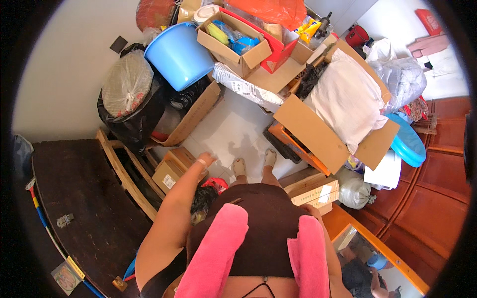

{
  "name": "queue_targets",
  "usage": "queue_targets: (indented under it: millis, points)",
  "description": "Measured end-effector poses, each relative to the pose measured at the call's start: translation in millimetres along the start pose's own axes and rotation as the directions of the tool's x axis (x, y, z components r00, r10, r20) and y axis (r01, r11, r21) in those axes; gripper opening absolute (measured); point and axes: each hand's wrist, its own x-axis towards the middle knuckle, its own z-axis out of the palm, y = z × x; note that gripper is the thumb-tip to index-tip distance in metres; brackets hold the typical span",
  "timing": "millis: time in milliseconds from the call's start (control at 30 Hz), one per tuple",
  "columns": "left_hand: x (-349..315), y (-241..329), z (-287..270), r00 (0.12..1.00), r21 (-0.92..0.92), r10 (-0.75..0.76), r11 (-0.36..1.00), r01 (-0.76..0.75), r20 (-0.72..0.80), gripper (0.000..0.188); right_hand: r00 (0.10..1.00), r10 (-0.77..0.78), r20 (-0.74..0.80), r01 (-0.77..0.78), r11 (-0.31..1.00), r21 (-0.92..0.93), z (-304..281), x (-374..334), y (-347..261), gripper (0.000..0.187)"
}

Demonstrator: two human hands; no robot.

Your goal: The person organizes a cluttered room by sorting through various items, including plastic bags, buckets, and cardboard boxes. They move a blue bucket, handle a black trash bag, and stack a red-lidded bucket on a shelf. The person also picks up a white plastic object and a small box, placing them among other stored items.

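Note:
My left hand (207, 158) hangs over the tiled floor to the left of my feet, with a pale band at its wrist. Its fingers are small and blurred, and no held thing shows. Below it are brown cardboard boxes (171, 171), a red plastic bag (215, 185) and a dark plastic bag (203, 201). Only a little of my right hand (311, 210) shows at my right hip, near a flat cardboard box (318, 193); its fingers are hidden. A pink towel (218, 248) drapes down both sides of my chest.
Ahead stand a light blue tub (180, 57), an open carton of packets (243, 58) and a long white package (246, 88). A large open carton (315, 134) holds a whitish sack (343, 94). A dark board (84, 193) lies left; an orange-framed mirror (377, 248) lies right.

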Motion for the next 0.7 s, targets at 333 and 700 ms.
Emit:
queue_targets:
  millis: [333,700]
  points:
    - [200.2,218.1,-184.4,0.87,-0.994,-0.483,-0.009,0.11,0.101,0.112,0.968,0.234,-0.091,-0.191,0.922,0.338,-34.3,-45.5,50.8,0.027]
    - [242.5,183.4,-189.6,0.934,-0.034,-0.326,0.945,0.325,-0.146,0.035,0.883,0.44,-0.163,-0.291,0.787,0.544,-75.6,-6.4,140.4,0.019]
